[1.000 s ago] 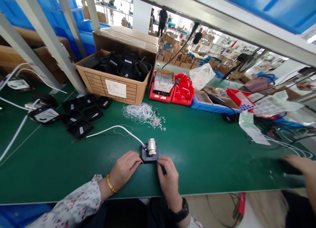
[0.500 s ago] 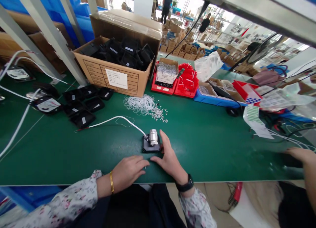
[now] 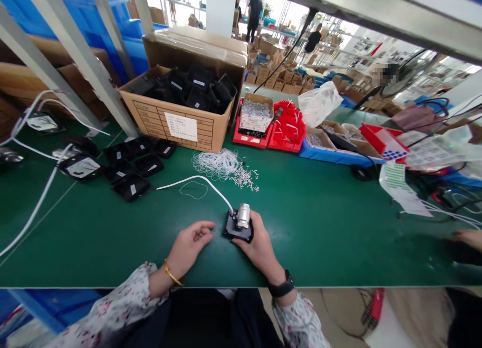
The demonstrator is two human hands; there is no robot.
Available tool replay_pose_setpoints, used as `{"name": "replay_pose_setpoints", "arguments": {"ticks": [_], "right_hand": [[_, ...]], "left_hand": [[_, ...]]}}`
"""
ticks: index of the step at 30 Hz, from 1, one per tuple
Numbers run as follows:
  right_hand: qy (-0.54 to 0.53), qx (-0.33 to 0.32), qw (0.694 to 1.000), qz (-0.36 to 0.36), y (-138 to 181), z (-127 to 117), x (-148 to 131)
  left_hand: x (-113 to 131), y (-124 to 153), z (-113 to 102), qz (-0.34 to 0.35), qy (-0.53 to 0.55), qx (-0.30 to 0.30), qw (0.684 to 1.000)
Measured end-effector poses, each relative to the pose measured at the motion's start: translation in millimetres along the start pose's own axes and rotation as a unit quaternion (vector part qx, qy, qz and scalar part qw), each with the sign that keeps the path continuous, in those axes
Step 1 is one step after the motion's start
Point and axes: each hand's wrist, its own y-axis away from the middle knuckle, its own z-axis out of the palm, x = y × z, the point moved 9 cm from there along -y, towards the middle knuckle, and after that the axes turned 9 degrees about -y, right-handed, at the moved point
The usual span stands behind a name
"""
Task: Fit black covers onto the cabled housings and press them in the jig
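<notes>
"What's over on the left?"

"Black housings (image 3: 148,165), laid out flat on the worktop (image 3: 320,227) before a cardboard box (image 3: 150,112) of similar ones, probably to be within easy reach."

"And that white cable (image 3: 196,177)?"

"It arcs leftward from the black base (image 3: 233,232), its stripped end near the housings, seemingly out of the fingers' way."

"The left hand (image 3: 190,245)?"

"Just beside the base, not touching it, fingers loosely curled. I can't tell whether they hold anything small."

"So where's the metal pipe fitting (image 3: 243,216)?"

"On the base, right in front of the person. The right hand (image 3: 259,245) is clamped round the base's right side, thumb at the near edge, I'd guess to steady it. Whether it's lifted, I can't tell."

"What differs from half a second ago?"

"Then the right hand was spread beside the base, thumb off it; now it grips. The left hand has moved from below the base to its left, and the thin piece at its fingertips is out of sight."
</notes>
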Motion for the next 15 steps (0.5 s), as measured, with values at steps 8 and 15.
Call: {"name": "replay_pose_setpoints", "arguments": {"ticks": [8, 15], "right_hand": [[-0.007, 0.007, 1.0, -0.003, 0.0, 0.4, -2.0], [-0.017, 0.012, 1.0, -0.009, 1.3, 1.8, 2.6]], "left_hand": [[28.1, -12.2, -13.2, 0.132, 0.052, 0.125, 0.982], [73.9, 11.9, 15.9, 0.406, -0.228, 0.11, 0.878]]}}
